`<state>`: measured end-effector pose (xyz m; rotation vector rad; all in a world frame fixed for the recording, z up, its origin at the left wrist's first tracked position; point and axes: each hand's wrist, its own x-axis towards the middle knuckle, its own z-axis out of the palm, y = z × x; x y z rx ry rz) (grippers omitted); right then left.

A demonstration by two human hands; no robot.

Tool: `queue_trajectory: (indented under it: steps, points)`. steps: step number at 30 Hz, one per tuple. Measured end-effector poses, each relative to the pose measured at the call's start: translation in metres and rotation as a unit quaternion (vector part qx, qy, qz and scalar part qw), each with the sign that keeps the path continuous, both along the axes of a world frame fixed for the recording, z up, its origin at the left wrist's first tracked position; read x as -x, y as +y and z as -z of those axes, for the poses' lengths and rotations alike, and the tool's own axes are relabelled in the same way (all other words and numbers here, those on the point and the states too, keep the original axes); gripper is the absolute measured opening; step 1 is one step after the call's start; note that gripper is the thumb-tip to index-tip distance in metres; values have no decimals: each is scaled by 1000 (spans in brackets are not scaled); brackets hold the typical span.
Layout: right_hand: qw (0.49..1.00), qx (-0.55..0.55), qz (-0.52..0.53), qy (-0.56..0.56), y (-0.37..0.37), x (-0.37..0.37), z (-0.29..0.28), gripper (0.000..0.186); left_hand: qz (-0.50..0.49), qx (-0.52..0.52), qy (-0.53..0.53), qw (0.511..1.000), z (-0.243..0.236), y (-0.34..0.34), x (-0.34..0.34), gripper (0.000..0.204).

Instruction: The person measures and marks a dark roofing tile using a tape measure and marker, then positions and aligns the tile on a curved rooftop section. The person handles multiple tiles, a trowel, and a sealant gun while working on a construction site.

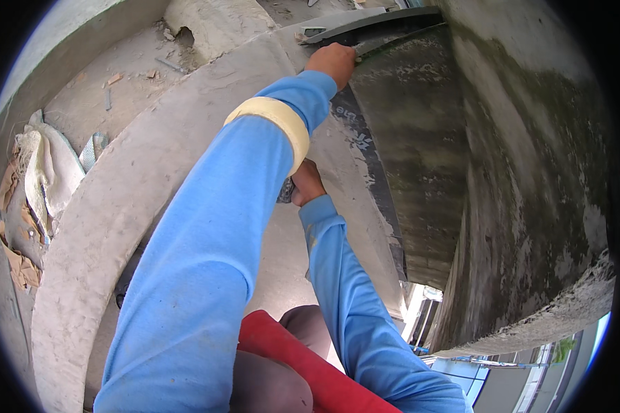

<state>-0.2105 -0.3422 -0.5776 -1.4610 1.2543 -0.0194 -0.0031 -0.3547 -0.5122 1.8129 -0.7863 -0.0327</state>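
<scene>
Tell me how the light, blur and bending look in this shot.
Head view: daylight on the pale concrete ledge, the mossy wall much darker; head view: no obvious motion blur on the blue sleeves; head view: fisheye bending, black corners and blue fringing near the right rim.

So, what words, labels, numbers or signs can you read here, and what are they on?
Black strip: pale lettering, partly worn; I won't copy it out.
Tape: no lettering shows.
Left sleeve: no lettering shows.
Elsewhere: nothing I can read.
</scene>
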Motion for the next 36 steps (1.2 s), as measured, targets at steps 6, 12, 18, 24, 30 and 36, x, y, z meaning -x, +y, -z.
queue_trajectory:
  steps: [6,12,18,24,30,36]
  points:
    - [1000,5,4,8,1,-8,-2,32,-3,-26,31,999,-7,10,0,20]
    - [1000,5,1,-4,8,-16,-7,35,-9,-47,35,998,-18,10,-11,23]
    - [996,-64,49,-25,9,-21,-19,38,38,-113,48,992,-43,-3,-44,26]
    - [999,45,11,1,-14,-25,-3,39,67,-161,-128,976,-51,-10,-65,26]
    - [995,95,-3,-22,-27,-23,26,41,61,-172,-147,972,-52,-16,-63,23]
    - [995,88,32,39,-37,-28,22,45,54,-172,-156,971,-43,-10,-63,20]
